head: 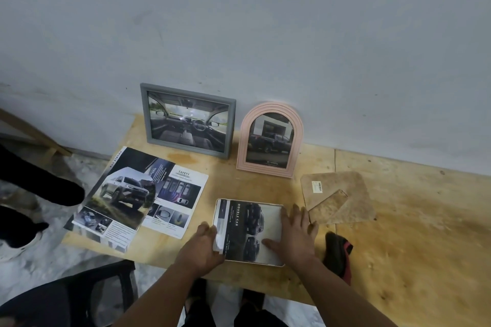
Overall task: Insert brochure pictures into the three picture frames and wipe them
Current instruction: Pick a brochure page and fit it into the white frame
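A white frame lies flat near the table's front edge with a brochure picture of dark cars laid over it. My left hand grips the picture's left edge, fingers curled round it. My right hand presses flat on the right half of the picture. A grey frame with a car-interior picture and a pink arched frame with a truck picture stand upright against the wall. A brown backing board with a fold-out stand lies to the right of my right hand.
Open brochure pages lie at the table's left, overhanging its edge. A black and red cloth sits just right of my right wrist. The plywood table stretches right. A black chair is lower left; someone's dark feet stand at left.
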